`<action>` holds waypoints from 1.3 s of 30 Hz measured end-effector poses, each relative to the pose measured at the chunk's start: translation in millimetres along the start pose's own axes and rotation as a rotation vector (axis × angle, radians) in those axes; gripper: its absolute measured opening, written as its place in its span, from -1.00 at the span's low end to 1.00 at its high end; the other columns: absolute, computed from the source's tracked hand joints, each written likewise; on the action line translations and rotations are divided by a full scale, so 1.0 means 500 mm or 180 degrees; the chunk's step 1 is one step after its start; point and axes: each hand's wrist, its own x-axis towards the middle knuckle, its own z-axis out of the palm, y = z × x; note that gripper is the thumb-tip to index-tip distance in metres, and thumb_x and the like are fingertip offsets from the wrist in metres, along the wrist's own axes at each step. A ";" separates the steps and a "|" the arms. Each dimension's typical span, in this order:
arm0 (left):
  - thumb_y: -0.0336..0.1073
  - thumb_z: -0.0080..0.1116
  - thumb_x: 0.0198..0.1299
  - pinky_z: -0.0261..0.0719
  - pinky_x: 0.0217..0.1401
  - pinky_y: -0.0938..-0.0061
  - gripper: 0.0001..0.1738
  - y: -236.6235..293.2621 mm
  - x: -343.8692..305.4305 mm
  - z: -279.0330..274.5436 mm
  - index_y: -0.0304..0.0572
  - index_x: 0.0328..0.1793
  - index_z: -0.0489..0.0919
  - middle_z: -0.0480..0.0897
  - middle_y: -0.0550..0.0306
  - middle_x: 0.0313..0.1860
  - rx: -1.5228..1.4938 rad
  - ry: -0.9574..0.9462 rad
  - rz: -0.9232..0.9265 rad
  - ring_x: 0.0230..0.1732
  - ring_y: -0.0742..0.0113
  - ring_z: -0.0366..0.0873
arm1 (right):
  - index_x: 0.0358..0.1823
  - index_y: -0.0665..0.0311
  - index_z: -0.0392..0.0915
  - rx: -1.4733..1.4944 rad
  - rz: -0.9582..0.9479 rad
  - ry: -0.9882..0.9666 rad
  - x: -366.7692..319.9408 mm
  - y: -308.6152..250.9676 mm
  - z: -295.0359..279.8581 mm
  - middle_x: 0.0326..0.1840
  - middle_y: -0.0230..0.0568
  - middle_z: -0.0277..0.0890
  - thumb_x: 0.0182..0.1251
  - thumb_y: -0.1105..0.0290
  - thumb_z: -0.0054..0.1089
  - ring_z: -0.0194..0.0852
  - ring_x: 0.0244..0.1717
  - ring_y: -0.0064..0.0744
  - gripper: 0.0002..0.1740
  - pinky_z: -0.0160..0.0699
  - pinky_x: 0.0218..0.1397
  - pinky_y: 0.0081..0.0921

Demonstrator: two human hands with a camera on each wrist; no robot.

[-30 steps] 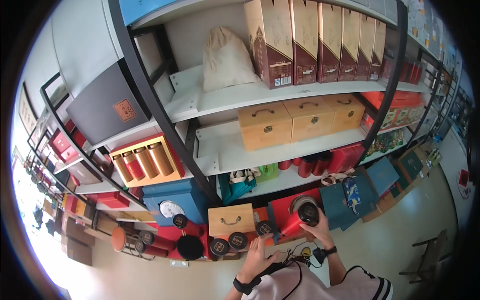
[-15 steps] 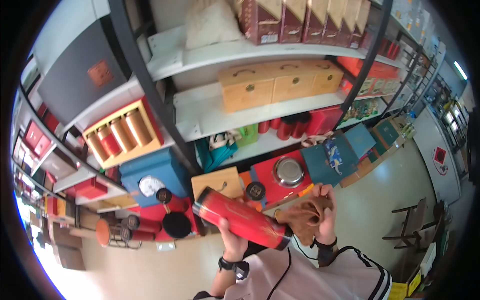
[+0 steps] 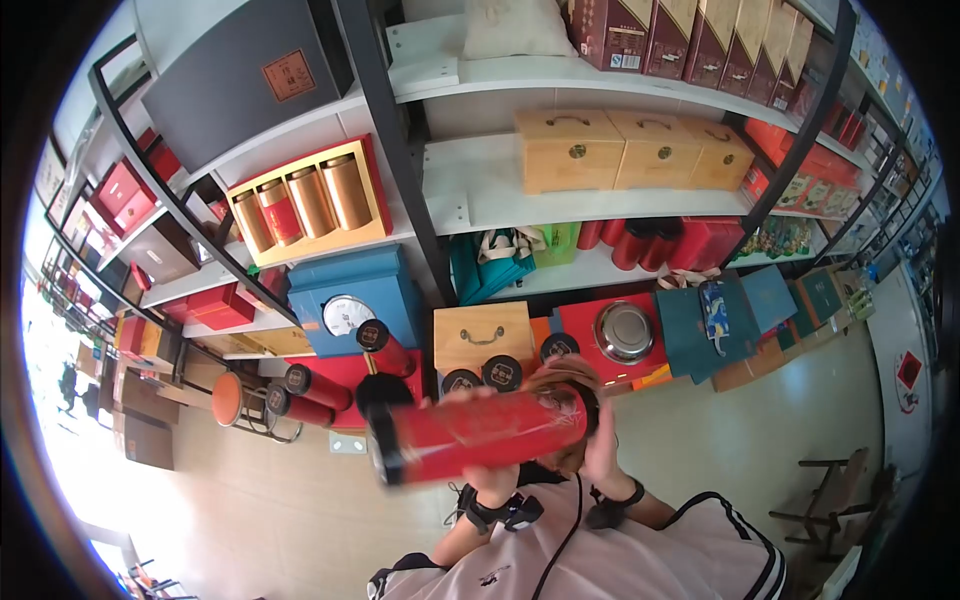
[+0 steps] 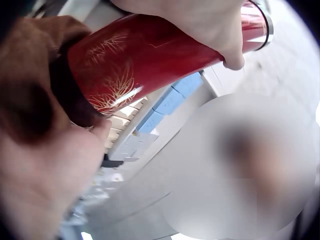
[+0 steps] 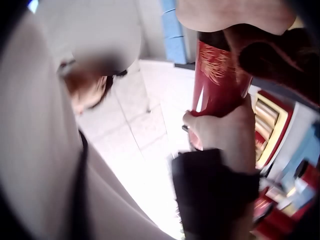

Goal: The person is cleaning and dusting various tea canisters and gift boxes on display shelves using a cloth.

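Note:
A red canister [image 3: 480,432] with black ends and gold plant markings lies nearly level in front of the person's chest. The left hand [image 3: 492,484] grips it round the middle, with the thumb across its side in the left wrist view. At the canister's right end, the right hand [image 3: 600,445] holds a brown cloth [image 4: 60,30] against the black band. In the right wrist view, the cloth's folds [image 5: 285,60] hang beside that end, under the right hand.
Below the shelves stand a wooden box [image 3: 484,335], black-topped canisters [image 3: 502,373] and a red box [image 3: 577,325] bearing a round metal dish [image 3: 624,332]. More red canisters [image 3: 320,385] are at left, near a blue box [image 3: 350,300]. A wooden chair [image 3: 822,490] stands at right.
A second ago the right hand held the canister. The left hand then took hold of it and the right hand held the cloth. Now the canister is more level, with the cloth at its end.

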 end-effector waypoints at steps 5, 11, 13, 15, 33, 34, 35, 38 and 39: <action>0.09 0.66 0.03 0.57 0.33 -0.18 0.23 0.052 0.032 -0.062 -0.04 0.62 0.02 0.49 -0.14 0.25 0.0720 -0.2029 0.0612 0.19 -0.15 0.60 | 0.29 0.36 0.50 -0.0086 0.1915 0.0085 -0.079 0.139 -0.084 0.20 -0.17 0.63 0.77 -0.09 -0.47 0.56 0.21 -0.32 -0.31 0.45 0.36 -0.32; -0.02 0.69 -0.04 0.57 0.35 0.12 -0.07 0.116 0.074 -0.040 -0.34 0.35 0.42 0.66 -0.13 0.17 0.2094 -0.3130 -0.0949 0.20 0.03 0.66 | -0.31 0.47 0.54 -0.1370 0.1350 -0.0276 -0.046 0.086 -0.061 -0.52 -0.19 0.55 0.77 0.08 -0.26 0.38 -0.45 -0.40 -0.38 0.39 -0.30 -0.24; 0.01 0.66 -0.01 0.58 0.34 0.14 -0.09 0.096 0.039 -0.064 -0.37 0.32 0.45 0.67 -0.12 0.15 0.1735 -0.2915 -0.1308 0.19 0.06 0.67 | -0.32 0.50 0.57 -0.1284 0.1726 -0.0467 -0.067 0.109 -0.083 -0.61 -0.30 0.35 0.75 0.11 -0.16 0.24 -0.48 -0.58 -0.41 0.28 -0.41 -0.40; 0.04 0.64 0.01 0.59 0.32 0.17 -0.11 0.072 -0.004 -0.102 -0.40 0.30 0.47 0.68 -0.10 0.14 0.1437 -0.2495 -0.1583 0.17 0.09 0.67 | -0.33 0.49 0.57 -0.1716 0.1645 -0.0779 -0.049 0.087 -0.098 -0.60 -0.33 0.37 0.74 0.11 -0.15 0.25 -0.47 -0.59 -0.41 0.29 -0.40 -0.40; -0.16 0.51 0.17 0.63 0.23 0.27 -0.18 0.037 -0.046 -0.114 -0.44 0.45 0.41 0.73 -0.14 0.07 0.2017 -0.2407 -0.2261 0.08 0.19 0.71 | 0.41 0.31 0.52 -0.0971 -0.0661 -0.0329 0.108 -0.023 -0.044 0.76 0.24 -0.09 0.68 0.20 -0.14 -0.12 0.76 0.14 -0.51 -0.14 0.74 0.02; -0.16 0.49 0.19 0.63 0.24 0.27 -0.20 0.036 -0.047 -0.110 -0.45 0.45 0.41 0.72 -0.13 0.09 0.2160 -0.2393 -0.2170 0.09 0.19 0.70 | 0.42 0.32 0.50 -0.0617 -0.0633 -0.0310 0.101 -0.005 -0.039 0.76 0.25 -0.09 0.71 0.13 -0.17 -0.08 0.75 0.13 -0.48 -0.10 0.73 0.02; -0.16 0.49 0.19 0.63 0.24 0.27 -0.20 0.025 -0.046 -0.116 -0.45 0.45 0.41 0.72 -0.13 0.09 0.2156 -0.2365 -0.2141 0.09 0.19 0.70 | 0.42 0.34 0.50 -0.0313 -0.0323 -0.0420 0.069 0.004 -0.024 0.76 0.25 -0.09 0.71 0.10 -0.17 -0.06 0.75 0.14 -0.46 -0.06 0.72 0.01; -0.17 0.39 0.28 0.59 0.25 0.27 -0.31 0.005 -0.050 -0.150 -0.45 0.39 0.41 0.69 -0.07 0.11 0.1823 -0.0817 -0.2151 0.12 0.19 0.65 | 0.44 0.37 0.48 -0.1076 -0.0188 -0.1127 -0.024 0.032 -0.015 0.76 0.28 -0.12 0.73 0.06 -0.22 -0.02 0.73 0.21 -0.40 0.04 0.70 -0.11; -0.17 0.38 0.28 0.59 0.25 0.27 -0.33 0.009 -0.032 -0.146 -0.44 0.38 0.41 0.68 -0.06 0.10 0.1744 -0.0701 -0.1931 0.11 0.20 0.65 | 0.46 0.37 0.47 -0.1049 0.0021 -0.1144 -0.061 0.041 -0.012 0.76 0.24 -0.08 0.73 0.06 -0.25 0.00 0.73 0.17 -0.40 0.05 0.69 -0.12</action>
